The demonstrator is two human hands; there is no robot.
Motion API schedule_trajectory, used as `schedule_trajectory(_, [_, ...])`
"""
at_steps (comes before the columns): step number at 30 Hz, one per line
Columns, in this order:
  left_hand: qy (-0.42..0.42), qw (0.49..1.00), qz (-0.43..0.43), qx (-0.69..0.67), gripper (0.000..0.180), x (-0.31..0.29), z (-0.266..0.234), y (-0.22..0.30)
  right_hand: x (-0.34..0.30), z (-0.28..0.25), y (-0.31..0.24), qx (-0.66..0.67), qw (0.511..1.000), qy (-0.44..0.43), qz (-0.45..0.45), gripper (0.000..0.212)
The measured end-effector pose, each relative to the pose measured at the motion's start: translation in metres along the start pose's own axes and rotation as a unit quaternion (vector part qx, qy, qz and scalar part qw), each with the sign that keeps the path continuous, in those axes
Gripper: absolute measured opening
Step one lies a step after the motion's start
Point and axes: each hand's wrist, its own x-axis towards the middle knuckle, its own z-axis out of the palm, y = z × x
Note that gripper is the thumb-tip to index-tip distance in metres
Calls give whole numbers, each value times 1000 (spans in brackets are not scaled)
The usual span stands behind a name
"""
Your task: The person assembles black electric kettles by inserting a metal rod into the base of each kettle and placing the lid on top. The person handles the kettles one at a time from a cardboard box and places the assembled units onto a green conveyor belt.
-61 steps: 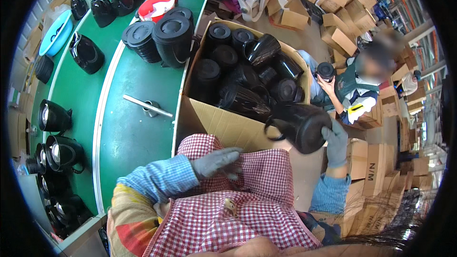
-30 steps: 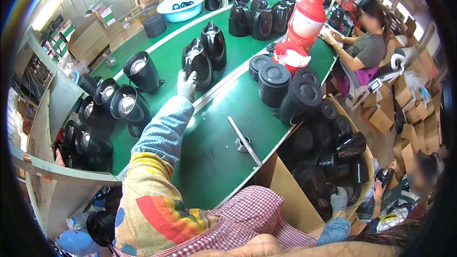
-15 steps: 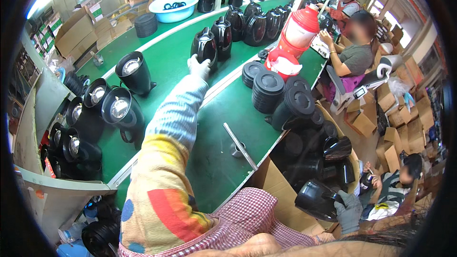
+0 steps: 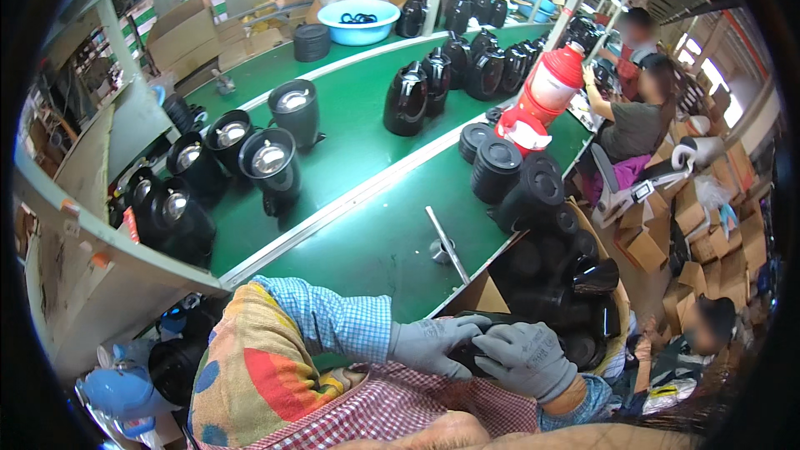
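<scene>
Both my hands, in grey gloves, are together low in front of my checked apron. My left hand (image 4: 435, 345) grips a black kettle shell (image 4: 468, 357) from the left, and my right hand (image 4: 530, 360) closes over it from the right. Most of the shell is hidden by the gloves. Just beyond, a carton (image 4: 618, 335) is filled with glossy black shells. On the green bench a metal rod (image 4: 447, 245) stands tilted on a small round base. Two dark kettles (image 4: 406, 100) stand upright farther along the belt.
Open-topped black kettles (image 4: 271, 164) stand on the left of the green belt (image 4: 350, 146). Stacked black lids (image 4: 496, 168) and a red-and-white jug (image 4: 552, 83) line the right side. A blue basin (image 4: 358, 23) is at the back. Co-workers sit on the right.
My left hand has come back from the dark kettle on the belt to the shell. My right hand has brought that shell left from beside the carton. The view has shifted.
</scene>
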Motion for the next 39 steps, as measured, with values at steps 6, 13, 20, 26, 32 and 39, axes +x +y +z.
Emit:
schedule_trajectory(6, [80,910,-319,-252,43,-31,-25,-7,-31,-53,8,133,962,230,69,39])
schedule_trajectory(13, [405,838,-196,-310,38,-69,-146,-12,-138,53,64,394,759,366,366,30])
schedule_trajectory(20, [652,752,-40,-93,26,-21,-287,-153,-204,189,24,402,699,325,494,29])
schedule_trajectory(26, [712,675,-131,145,30,0,-363,-254,-248,228,5,305,787,210,493,32])
schedule_trajectory(32, [669,728,-146,44,34,14,-427,-253,-206,198,9,331,742,34,582,38])
schedule_trajectory(39, [545,557,-316,541,59,13,-425,-126,-228,226,13,333,739,53,584,39])
